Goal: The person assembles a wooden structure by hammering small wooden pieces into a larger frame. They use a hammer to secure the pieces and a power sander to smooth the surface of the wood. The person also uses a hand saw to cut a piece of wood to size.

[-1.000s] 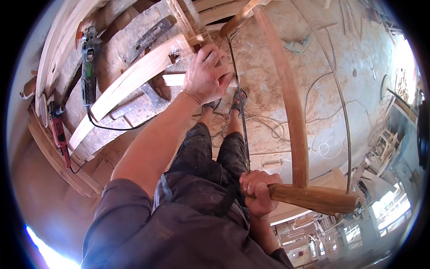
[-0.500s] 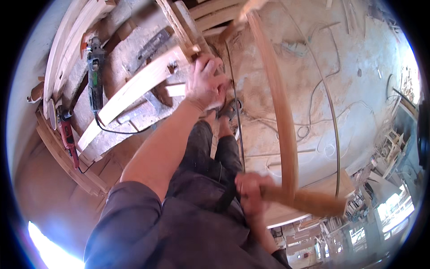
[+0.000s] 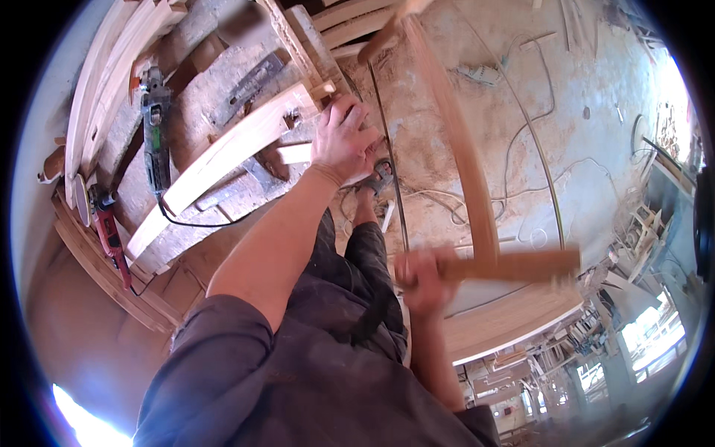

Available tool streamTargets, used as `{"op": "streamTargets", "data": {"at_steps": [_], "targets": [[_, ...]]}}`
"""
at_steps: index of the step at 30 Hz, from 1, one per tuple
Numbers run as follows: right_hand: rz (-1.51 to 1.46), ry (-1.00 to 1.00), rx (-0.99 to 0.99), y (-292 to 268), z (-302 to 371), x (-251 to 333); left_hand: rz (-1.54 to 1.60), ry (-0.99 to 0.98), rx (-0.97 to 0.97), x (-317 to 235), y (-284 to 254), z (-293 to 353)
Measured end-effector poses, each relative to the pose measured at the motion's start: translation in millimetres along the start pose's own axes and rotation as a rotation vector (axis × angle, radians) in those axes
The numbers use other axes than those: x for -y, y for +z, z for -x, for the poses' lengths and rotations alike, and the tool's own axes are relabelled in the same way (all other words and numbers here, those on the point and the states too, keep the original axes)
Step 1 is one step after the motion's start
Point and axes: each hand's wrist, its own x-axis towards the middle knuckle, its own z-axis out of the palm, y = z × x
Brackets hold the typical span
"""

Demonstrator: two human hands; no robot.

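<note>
My right hand [image 3: 426, 281] is closed around the near arm of a large wooden frame saw [image 3: 465, 164], by its dark handle. The saw's thin blade runs away from me, just to the right of my left hand [image 3: 342, 141]. My left hand is closed over the far end of a pale curved wooden piece [image 3: 223, 149], which has a notch near that end. My fingers hide that end, and I cannot tell whether the blade touches the wood. The curved piece lies across a worn workbench [image 3: 197, 100].
On the bench lies a green-and-black power tool [image 3: 155, 134] with a cord. A red sander [image 3: 108, 231] is at the far left. Curved boards [image 3: 104, 97] are stacked beside them. Cables [image 3: 514, 149] trail over the dusty floor. A wooden panel [image 3: 514, 320] stands right of my right forearm.
My right hand has moved forward, away from my body, and the near arm of the saw has come with it. My left hand stays on the curved wooden piece.
</note>
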Motion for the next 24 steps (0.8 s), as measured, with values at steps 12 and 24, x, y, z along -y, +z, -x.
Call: {"op": "streamTargets", "data": {"at_steps": [12,24], "targets": [[0.233,-0.125,0.012,5.7,56.0,36.2,0.044,-0.043,0.05,0.2,-0.8,1.2],[0.116,-0.043,0.029,7.6,55.2,43.7,0.02,-0.023,0.02,-1.1,0.4,2.0]]}}
